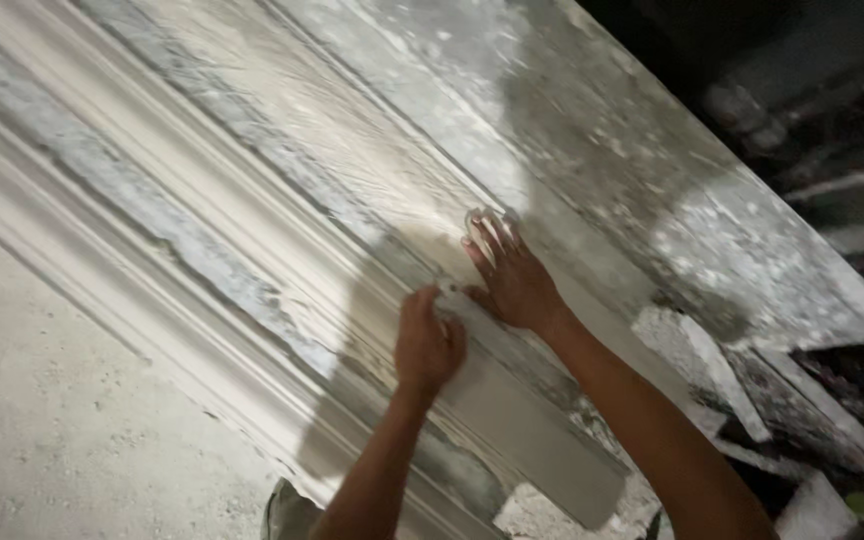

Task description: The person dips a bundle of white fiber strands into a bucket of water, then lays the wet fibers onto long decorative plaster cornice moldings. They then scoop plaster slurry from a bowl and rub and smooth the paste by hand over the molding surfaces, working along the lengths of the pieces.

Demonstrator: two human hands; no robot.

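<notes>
Two hands (472, 310) flat on wet plaster in long moulding mould (252, 250)

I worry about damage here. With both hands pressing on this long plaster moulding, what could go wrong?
1. The right hand lies flat with spread, plaster-coated fingers on the wet-looking fibrous layer; uneven pressure may dent it.
2. The left hand works beside the moulding's ridges; a slip could chip them.
3. Broken plaster pieces lie close by and could snag an arm.
</notes>
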